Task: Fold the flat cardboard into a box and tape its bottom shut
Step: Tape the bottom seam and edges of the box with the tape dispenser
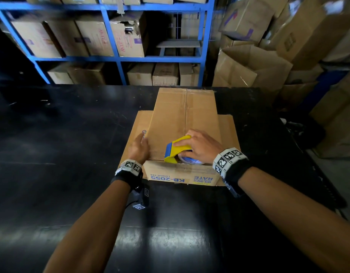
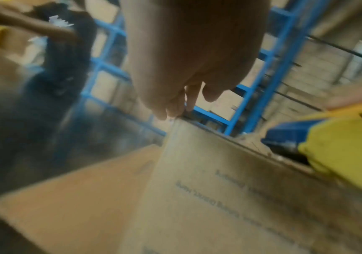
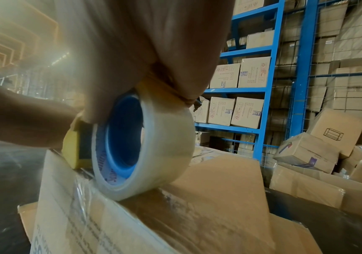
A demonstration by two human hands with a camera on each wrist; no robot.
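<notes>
A cardboard box (image 1: 185,119) is seen standing on a black table (image 1: 62,154), just in front of the person. Its closed bottom is turned up, and its long axis runs away from the person, toward a blue shelf rack (image 1: 111,58) filled with cartons. The centre seam of the bottom flaps lies along this same axis. The open flaps at the lower side are spread flat on the table to the left and to the right of the box. On the near wall the print "KB-2055" is read upside down.

A yellow and blue tape dispenser (image 1: 177,149) is gripped by the right hand (image 1: 201,147), the fingers curled over its top. It is placed at the near edge of the box, on the seam. In the right wrist view the clear tape roll (image 3: 145,146) rests on the top face, and a strip of tape is seen going down over the near wall.

The left hand (image 1: 139,147) is laid against the upper left edge of the box with straight fingers (image 2: 188,101); nothing is held in it.

More cartons (image 1: 288,46) are piled to the right behind the table.
</notes>
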